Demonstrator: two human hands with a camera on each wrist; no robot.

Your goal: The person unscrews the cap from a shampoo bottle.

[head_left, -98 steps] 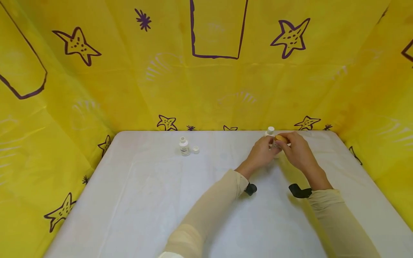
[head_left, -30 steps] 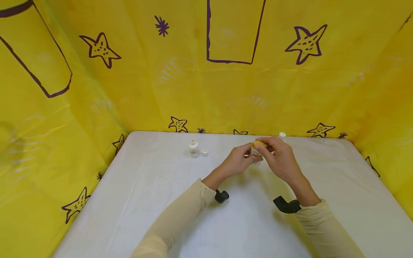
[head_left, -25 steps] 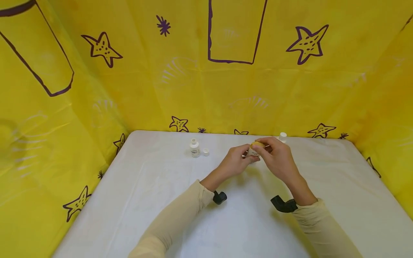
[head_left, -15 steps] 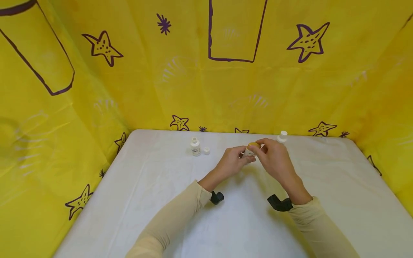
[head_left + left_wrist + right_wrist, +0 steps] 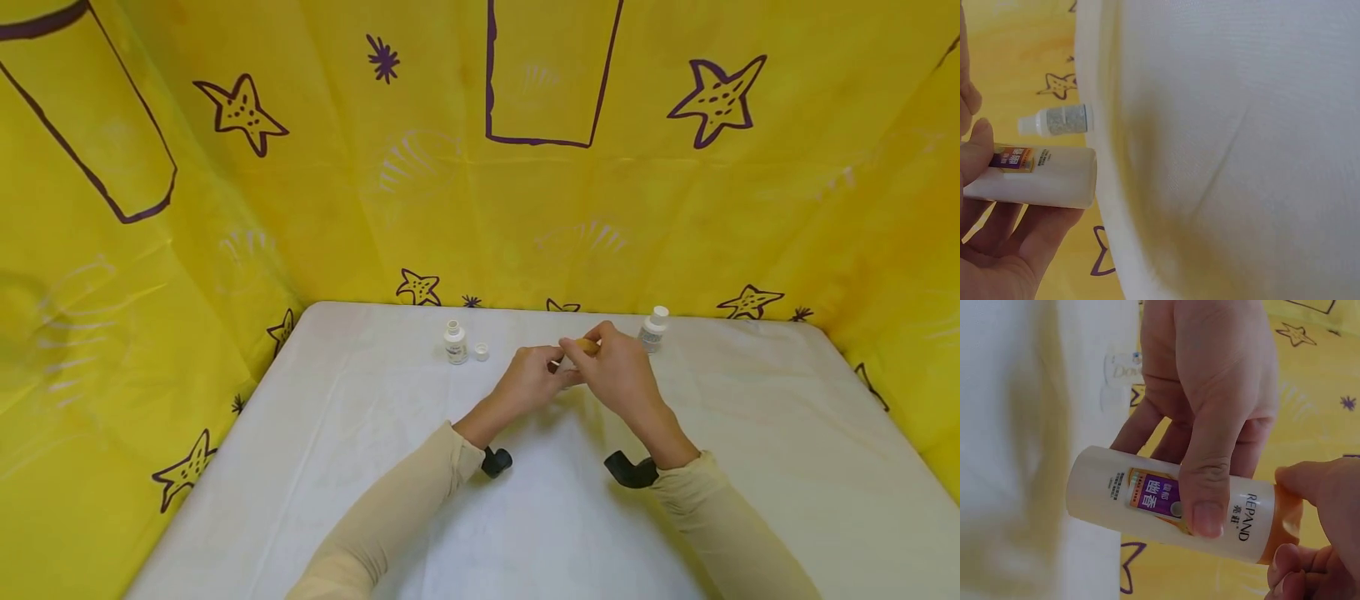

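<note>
My left hand (image 5: 532,375) grips the body of a white shampoo-type bottle (image 5: 1100,484) marked REPAND, with a purple and orange label. In the right wrist view, its thumb lies across the label. My right hand (image 5: 621,367) pinches the bottle's orange cap (image 5: 1282,525) between thumb and fingers; the cap sits on the bottle's end. The bottle is held tilted above the table, and the head view shows little of it behind the fingers. The left wrist view shows the bottle's white base end (image 5: 1079,178), with the right hand only partly visible.
A small white bottle (image 5: 455,345) stands uncapped at the back of the white table (image 5: 337,467), its white cap (image 5: 482,352) lying beside it. Another small bottle (image 5: 652,335), capped, stands behind my right hand. Yellow patterned cloth (image 5: 337,217) walls the back and sides.
Both hands have carried the orange-capped bottle leftward from beside the capped small bottle, which now shows fully. My right hand has turned over the cap, covering more of it.
</note>
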